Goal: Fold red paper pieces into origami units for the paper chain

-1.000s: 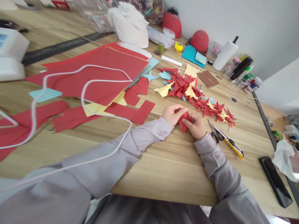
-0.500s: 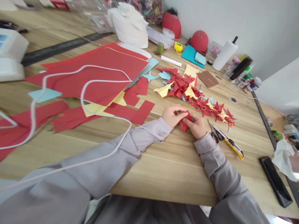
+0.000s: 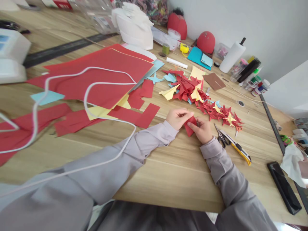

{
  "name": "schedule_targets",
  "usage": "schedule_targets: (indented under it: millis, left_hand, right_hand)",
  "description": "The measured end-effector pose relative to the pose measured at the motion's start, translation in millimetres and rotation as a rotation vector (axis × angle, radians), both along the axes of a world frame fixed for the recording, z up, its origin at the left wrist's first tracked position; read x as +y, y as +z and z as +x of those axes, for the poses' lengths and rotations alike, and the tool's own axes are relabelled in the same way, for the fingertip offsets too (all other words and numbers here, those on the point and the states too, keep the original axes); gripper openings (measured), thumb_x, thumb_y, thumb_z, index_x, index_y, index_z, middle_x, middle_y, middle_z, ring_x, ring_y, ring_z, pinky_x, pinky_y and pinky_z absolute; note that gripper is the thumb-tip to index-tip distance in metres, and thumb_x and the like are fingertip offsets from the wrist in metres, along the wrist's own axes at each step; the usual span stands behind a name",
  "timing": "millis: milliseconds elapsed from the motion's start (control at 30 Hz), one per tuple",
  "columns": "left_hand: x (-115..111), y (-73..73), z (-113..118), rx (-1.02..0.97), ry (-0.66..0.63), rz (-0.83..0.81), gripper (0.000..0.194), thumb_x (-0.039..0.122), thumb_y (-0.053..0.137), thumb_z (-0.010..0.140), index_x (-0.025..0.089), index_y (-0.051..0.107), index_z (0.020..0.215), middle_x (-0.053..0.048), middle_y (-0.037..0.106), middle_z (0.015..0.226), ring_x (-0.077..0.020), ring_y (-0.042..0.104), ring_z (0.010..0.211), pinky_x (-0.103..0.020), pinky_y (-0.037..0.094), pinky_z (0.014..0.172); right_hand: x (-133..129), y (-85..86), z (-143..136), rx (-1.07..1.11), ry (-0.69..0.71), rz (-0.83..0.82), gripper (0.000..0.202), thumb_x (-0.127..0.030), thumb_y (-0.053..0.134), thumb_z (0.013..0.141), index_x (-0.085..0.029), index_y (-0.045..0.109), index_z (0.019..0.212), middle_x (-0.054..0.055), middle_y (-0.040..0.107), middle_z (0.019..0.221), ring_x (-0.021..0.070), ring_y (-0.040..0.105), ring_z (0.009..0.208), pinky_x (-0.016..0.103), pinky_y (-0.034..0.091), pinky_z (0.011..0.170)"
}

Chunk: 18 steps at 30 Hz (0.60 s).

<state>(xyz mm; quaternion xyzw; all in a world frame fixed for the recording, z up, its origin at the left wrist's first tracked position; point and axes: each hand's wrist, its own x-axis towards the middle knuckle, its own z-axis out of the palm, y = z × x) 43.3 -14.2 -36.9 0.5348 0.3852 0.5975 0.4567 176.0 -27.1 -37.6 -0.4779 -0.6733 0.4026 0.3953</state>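
A small folded piece of red paper point(image 3: 190, 129) is between my two hands, above the wooden table. My left hand point(image 3: 178, 118) pinches its upper left edge with thumb and fingers. From the right, my right hand point(image 3: 203, 129) grips the same piece, its thumb lying on the front face. Just beyond the hands lies a heap of folded red paper stars point(image 3: 186, 88) with some yellow and blue ones among them. Scissors point(image 3: 222, 138) and a yellow and black cutter point(image 3: 237, 146) rest to the right of my right hand.
Large red sheets point(image 3: 101, 77) and red strips point(image 3: 141, 117) cover the left side, with a white cable point(image 3: 89, 96) running over them and my left sleeve. A black phone point(image 3: 284, 187) lies at the right edge. Bottles point(image 3: 261, 87) and a white roll point(image 3: 232, 57) stand at the back.
My left thumb and fingers have shifted slightly over the top of the red paper, covering its tip. My right hand has barely moved.
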Motion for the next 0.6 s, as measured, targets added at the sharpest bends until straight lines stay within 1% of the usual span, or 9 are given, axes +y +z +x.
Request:
schedule_targets:
  millis: [133, 200, 267, 333, 400, 500, 600]
  left_hand:
    - [0.9, -0.5, -0.3, -0.007, 0.038, -0.045, 0.029, 0.034, 0.062, 0.068, 0.013, 0.057, 0.049, 0.002, 0.048, 0.049, -0.0077, 0.043, 0.051, -0.022, 0.035, 0.050]
    - [1.3, 0.4, -1.4, -0.029, 0.038, -0.100, 0.030, 0.037, 0.062, 0.068, 0.013, 0.058, 0.051, 0.001, 0.053, 0.051, -0.0089, 0.047, 0.052, -0.022, 0.038, 0.051]
    - [1.7, 1.2, -2.6, -0.064, 0.010, -0.170, 0.029, 0.039, 0.060, 0.068, 0.013, 0.062, 0.057, -0.001, 0.058, 0.055, -0.0106, 0.052, 0.055, -0.023, 0.041, 0.052]
    - [2.2, 0.7, -3.3, -0.085, -0.034, -0.212, 0.023, 0.036, 0.061, 0.066, 0.014, 0.065, 0.065, -0.002, 0.061, 0.060, -0.0118, 0.054, 0.057, -0.023, 0.043, 0.053]
    - [3.0, -1.4, -2.8, -0.076, -0.072, -0.200, 0.016, 0.027, 0.064, 0.060, 0.014, 0.066, 0.070, -0.002, 0.062, 0.063, -0.0124, 0.055, 0.060, -0.024, 0.044, 0.055]
    - [4.3, -5.9, -0.7, -0.041, -0.100, -0.139, 0.016, 0.018, 0.064, 0.055, 0.014, 0.066, 0.070, -0.002, 0.063, 0.066, -0.0128, 0.056, 0.063, -0.026, 0.046, 0.061]
    - [5.2, -8.6, 0.9, -0.017, -0.088, -0.121, 0.014, 0.018, 0.063, 0.056, 0.013, 0.066, 0.069, -0.002, 0.063, 0.066, -0.0130, 0.056, 0.063, -0.027, 0.046, 0.063]
  right_hand:
    - [-0.1, -0.7, -0.5, 0.015, -0.010, -0.015, 0.019, -0.032, 0.065, 0.066, -0.016, 0.055, 0.063, -0.004, 0.049, 0.055, 0.0081, 0.040, 0.049, 0.023, 0.034, 0.049]
    - [0.3, -1.5, -0.4, 0.048, -0.030, -0.041, 0.020, -0.033, 0.066, 0.065, -0.016, 0.056, 0.065, -0.003, 0.050, 0.055, 0.0083, 0.041, 0.049, 0.023, 0.035, 0.049]
    - [1.1, -2.5, -0.1, 0.116, -0.061, -0.070, 0.021, -0.035, 0.066, 0.064, -0.016, 0.057, 0.067, -0.003, 0.053, 0.058, 0.0090, 0.045, 0.051, 0.024, 0.038, 0.051]
    - [2.0, -3.6, 0.5, 0.189, -0.102, -0.082, 0.021, -0.036, 0.065, 0.065, -0.017, 0.058, 0.070, -0.002, 0.056, 0.062, 0.0102, 0.049, 0.055, 0.025, 0.041, 0.055]
    - [2.8, -4.4, 1.2, 0.236, -0.144, -0.070, 0.022, -0.038, 0.064, 0.066, -0.018, 0.059, 0.073, -0.001, 0.058, 0.068, 0.0115, 0.052, 0.060, 0.026, 0.044, 0.058]
    - [3.1, -4.9, 1.9, 0.272, -0.191, -0.047, 0.024, -0.040, 0.063, 0.066, -0.018, 0.059, 0.075, 0.000, 0.061, 0.071, 0.0126, 0.054, 0.064, 0.027, 0.046, 0.060]
    - [2.6, -4.6, 1.8, 0.296, -0.207, -0.051, 0.025, -0.041, 0.064, 0.065, -0.018, 0.059, 0.075, 0.000, 0.061, 0.069, 0.0126, 0.054, 0.062, 0.026, 0.046, 0.059]
